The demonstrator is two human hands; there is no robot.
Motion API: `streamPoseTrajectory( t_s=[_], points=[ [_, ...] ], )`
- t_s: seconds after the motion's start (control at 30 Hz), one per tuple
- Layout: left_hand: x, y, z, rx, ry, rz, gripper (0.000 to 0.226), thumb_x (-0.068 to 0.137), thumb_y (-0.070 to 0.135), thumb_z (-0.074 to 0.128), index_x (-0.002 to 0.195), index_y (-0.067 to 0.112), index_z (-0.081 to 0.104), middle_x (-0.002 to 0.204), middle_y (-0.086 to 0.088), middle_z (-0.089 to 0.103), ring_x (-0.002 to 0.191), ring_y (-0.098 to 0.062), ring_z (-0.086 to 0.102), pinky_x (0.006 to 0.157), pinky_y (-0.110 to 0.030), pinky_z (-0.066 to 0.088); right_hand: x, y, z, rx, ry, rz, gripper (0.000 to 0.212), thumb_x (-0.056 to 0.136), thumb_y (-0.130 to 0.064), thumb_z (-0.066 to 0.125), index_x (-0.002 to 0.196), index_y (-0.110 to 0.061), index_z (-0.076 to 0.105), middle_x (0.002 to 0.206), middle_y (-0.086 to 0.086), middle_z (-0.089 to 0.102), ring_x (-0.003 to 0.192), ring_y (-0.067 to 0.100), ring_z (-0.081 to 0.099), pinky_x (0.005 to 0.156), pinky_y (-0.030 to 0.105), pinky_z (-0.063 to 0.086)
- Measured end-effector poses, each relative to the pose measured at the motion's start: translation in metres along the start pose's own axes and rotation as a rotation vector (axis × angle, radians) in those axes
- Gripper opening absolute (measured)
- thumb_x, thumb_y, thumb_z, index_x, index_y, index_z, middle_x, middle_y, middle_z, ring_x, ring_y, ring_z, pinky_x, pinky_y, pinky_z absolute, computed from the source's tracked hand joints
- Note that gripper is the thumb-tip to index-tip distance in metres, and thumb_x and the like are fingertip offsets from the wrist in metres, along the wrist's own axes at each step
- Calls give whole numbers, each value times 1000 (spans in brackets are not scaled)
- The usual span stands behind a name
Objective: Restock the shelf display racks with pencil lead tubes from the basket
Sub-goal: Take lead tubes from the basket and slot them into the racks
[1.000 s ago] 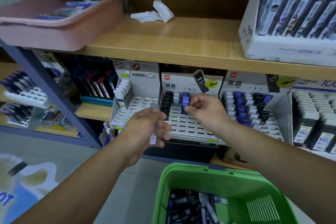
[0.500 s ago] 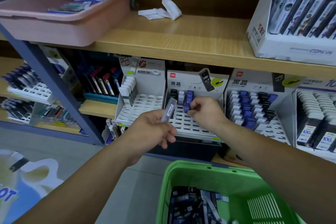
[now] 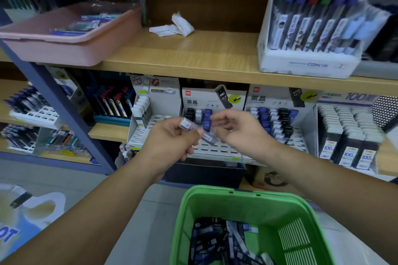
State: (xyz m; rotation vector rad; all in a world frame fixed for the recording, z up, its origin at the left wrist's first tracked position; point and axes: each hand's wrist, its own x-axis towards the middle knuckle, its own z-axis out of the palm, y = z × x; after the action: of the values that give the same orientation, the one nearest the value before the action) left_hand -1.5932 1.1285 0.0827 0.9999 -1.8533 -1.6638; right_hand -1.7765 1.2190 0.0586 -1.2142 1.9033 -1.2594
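Head camera looks down at both hands, raised in front of the middle display rack (image 3: 215,151) on the lower shelf level. The left hand (image 3: 172,142) grips one pencil lead tube (image 3: 187,125). The tube lies tilted, its near end up and to the left, and the thumb is curled across its middle. The lower end of the tube points toward the right hand (image 3: 239,133). The fingers of that hand are half curled and come very close to this end. The picture is blurred there, so I cannot tell if they pinch the tube or hold nothing.

Behind the hands, the middle rack has a few black, white and blue tubes (image 3: 207,121) standing in its back rows. Its front slots show bare. The rack to the right (image 3: 280,101) holds many more tubes.

The green basket (image 3: 237,199) sits below the arms, near the camera. A pile of lead tubes (image 3: 215,241) lies loose on its bottom.

On the wooden shelf (image 3: 193,56) above there is a pink tray (image 3: 64,47) at the left and some crumpled white paper (image 3: 172,27) in the middle.
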Motion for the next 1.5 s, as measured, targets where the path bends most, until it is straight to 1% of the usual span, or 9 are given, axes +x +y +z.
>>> streamPoseTrajectory(
  t_s=[0.17,0.27,0.4,0.57,0.7,0.83,1.0,1.23,1.5],
  points=[
    [-16,13,42,-38,-88,46,15,95,14,73,86,4,67,68,-13,66,50,-15,57,46,-24,48,-49,-15,-39,209,-217,124,15,100,-18,66,103,-5,74,90,21,74,77,29,74,71,40,63],
    [-22,19,74,-107,-137,20,8,97,14,70,99,7,70,72,-13,68,55,-19,62,46,-28,49,-68,0,-63,247,-257,151,17,101,-22,63,95,-9,72,79,14,72,67,28,67,63,38,57],
    [-27,22,104,-202,-276,3,19,100,10,65,118,8,64,79,-17,68,62,-24,64,52,-30,54,-86,20,-96,347,-298,255,23,106,-17,55,95,-9,73,78,15,67,60,24,58,57,33,49],
    [-22,20,127,183,-170,138,23,97,23,71,91,3,64,71,-13,67,54,-14,61,49,-25,51,-96,54,-139,-221,-17,115,28,100,-31,66,76,-17,73,79,15,71,70,21,66,72,42,60],
    [-1,30,139,451,-133,300,9,97,30,72,93,22,71,76,-14,70,57,-15,63,59,-33,54,-103,76,-170,-424,185,57,10,96,-28,69,89,-24,75,81,-12,71,77,5,66,74,29,55],
    [18,37,160,586,-155,413,16,92,30,78,95,30,63,78,-13,63,63,-26,61,61,-42,55,-106,86,-175,-645,301,-194,12,92,-29,71,89,-20,78,86,-9,73,84,15,66,75,37,56],
    [39,46,177,731,-173,498,13,85,29,85,91,27,75,71,11,59,60,-4,50,60,-26,44,-106,97,-172,-687,320,-247,14,92,-31,72,90,-19,78,91,-6,74,92,18,65,80,37,54],
    [69,65,177,558,-186,447,21,87,11,83,101,22,71,88,4,67,66,3,58,70,-15,55,-93,105,-184,-807,530,-371,23,91,-34,67,99,-15,76,96,0,69,95,28,61,85,45,50],
    [91,40,225,729,-220,569,17,95,17,72,110,23,69,100,8,69,92,-9,65,85,-27,54,-92,128,-210,-894,519,-176,50,88,-49,64,123,-13,69,124,9,66,119,35,58,106,55,44]
  ],
)
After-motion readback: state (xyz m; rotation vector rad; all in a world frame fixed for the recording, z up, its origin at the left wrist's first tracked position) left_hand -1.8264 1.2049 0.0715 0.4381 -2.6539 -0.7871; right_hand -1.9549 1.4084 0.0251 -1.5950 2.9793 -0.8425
